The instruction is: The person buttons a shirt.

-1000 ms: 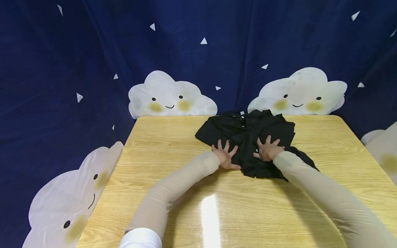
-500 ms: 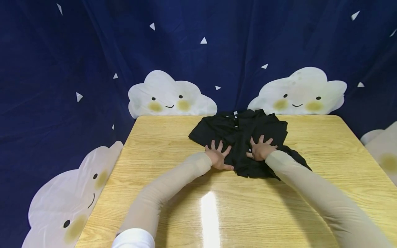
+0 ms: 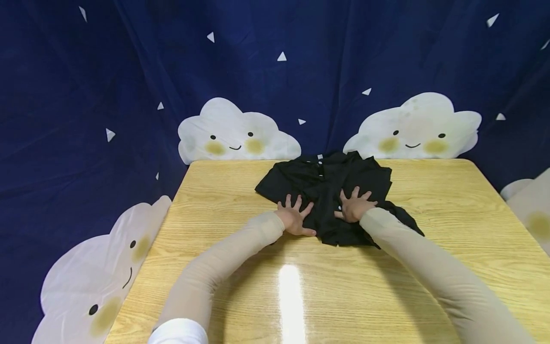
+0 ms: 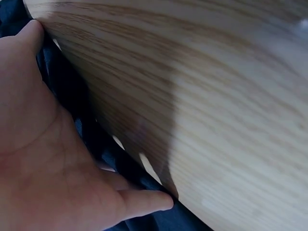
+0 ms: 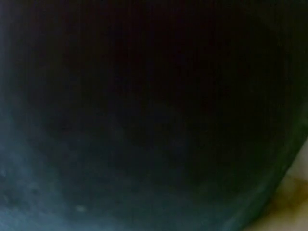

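A crumpled black shirt (image 3: 331,186) with small white buttons lies at the back of the wooden table. My left hand (image 3: 294,220) rests on its left lower part with the fingers spread and straight. In the left wrist view, that hand (image 4: 57,159) lies along the edge of the dark cloth, bare wood beside it. On the shirt's right half, my right hand (image 3: 355,208) presses down with spread fingers, near a white button. The right wrist view is almost wholly filled by dark cloth (image 5: 96,192), with a blurred bit of hand at its lower right.
The light wooden table (image 3: 223,186) ends at a dark blue curtain (image 3: 258,71) printed with white clouds and triangles. A bright light reflection (image 3: 291,301) shows on the table's near part.
Both hands have slid left across the table, and the black shirt has moved left with them. The fingers have stayed spread on the cloth.
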Tool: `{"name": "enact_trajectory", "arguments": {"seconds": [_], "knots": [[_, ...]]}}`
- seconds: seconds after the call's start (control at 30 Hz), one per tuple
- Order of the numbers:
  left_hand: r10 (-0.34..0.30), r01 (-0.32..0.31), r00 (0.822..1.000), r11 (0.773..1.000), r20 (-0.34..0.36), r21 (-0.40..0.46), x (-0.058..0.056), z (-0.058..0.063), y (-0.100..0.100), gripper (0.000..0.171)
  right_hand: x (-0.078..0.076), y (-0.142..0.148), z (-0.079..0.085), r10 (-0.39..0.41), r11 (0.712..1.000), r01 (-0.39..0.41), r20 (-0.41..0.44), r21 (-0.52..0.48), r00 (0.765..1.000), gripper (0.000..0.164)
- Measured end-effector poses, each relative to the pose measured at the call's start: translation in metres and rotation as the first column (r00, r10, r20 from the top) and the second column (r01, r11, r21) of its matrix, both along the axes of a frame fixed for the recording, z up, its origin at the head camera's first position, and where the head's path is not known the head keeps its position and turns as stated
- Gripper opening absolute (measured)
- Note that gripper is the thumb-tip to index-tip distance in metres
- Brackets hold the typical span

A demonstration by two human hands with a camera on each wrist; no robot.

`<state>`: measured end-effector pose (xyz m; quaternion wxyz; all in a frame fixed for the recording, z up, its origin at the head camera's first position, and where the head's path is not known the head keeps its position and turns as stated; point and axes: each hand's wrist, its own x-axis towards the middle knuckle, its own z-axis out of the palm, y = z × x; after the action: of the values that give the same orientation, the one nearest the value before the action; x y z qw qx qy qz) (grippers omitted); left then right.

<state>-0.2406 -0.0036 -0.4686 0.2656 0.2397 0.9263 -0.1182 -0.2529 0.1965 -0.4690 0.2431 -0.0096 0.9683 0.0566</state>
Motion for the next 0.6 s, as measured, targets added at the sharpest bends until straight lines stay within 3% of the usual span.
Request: {"name": "enact_trajectory", "arguments": {"seconds": [0.6], "knots": [[-0.007, 0.007, 1.0, 1.0, -0.025, -0.017, -0.005, -0.004, -0.023, 0.093, -0.001, -0.023, 0.002, -0.034, 0.999, 0.034, 0.01, -0.034, 0.999, 0.081]]}}
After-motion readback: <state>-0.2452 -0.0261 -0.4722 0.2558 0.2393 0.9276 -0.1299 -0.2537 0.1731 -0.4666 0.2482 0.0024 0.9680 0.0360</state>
